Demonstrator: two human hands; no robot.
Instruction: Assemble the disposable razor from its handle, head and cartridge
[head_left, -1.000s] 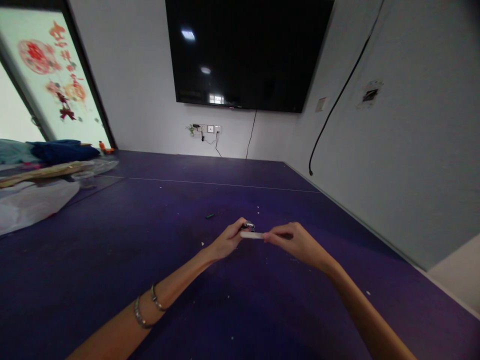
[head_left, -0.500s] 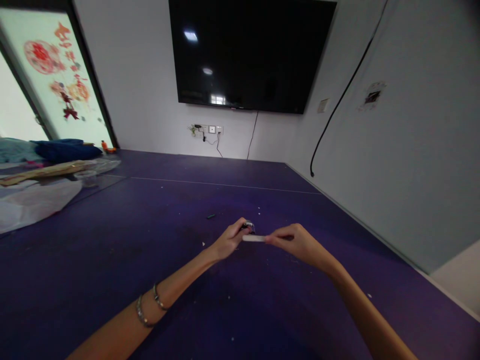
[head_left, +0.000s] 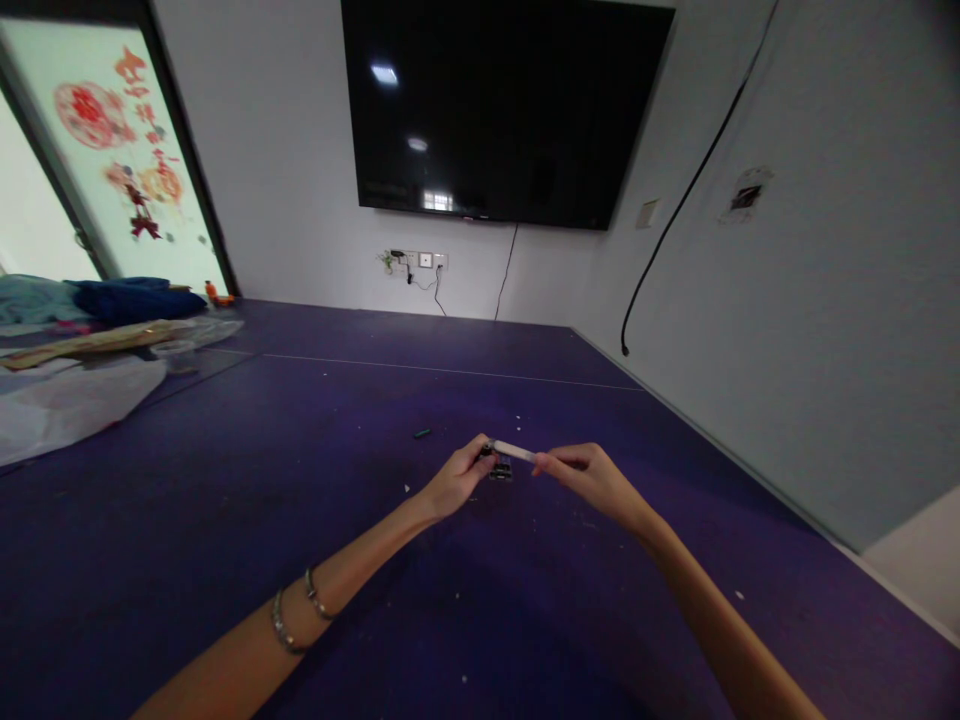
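Observation:
My left hand (head_left: 459, 480) is closed on a small dark, shiny object (head_left: 500, 469), partly hidden behind the thumb; its kind I cannot make out. My right hand (head_left: 592, 481) pinches one end of a short white stick (head_left: 513, 451). The stick slants up to the left, and its far end meets the top of the dark object by my left fingertips. Both hands are above the purple surface (head_left: 337, 610). Beyond them lies a short dark green stick-like piece (head_left: 422, 433).
At the left lie a white plastic bag (head_left: 82, 400), a clear cup (head_left: 177, 355), a long tan item (head_left: 90, 345) and dark blue cloth (head_left: 135, 298). A black cable (head_left: 686, 190) hangs at the right wall. Small white bits dot the surface. A television (head_left: 510, 110) hangs ahead.
The white stick's left end has risen, from level below the left fingertips to the top of the dark object. The dark object now shows lower, under the stick. Both hands have barely moved.

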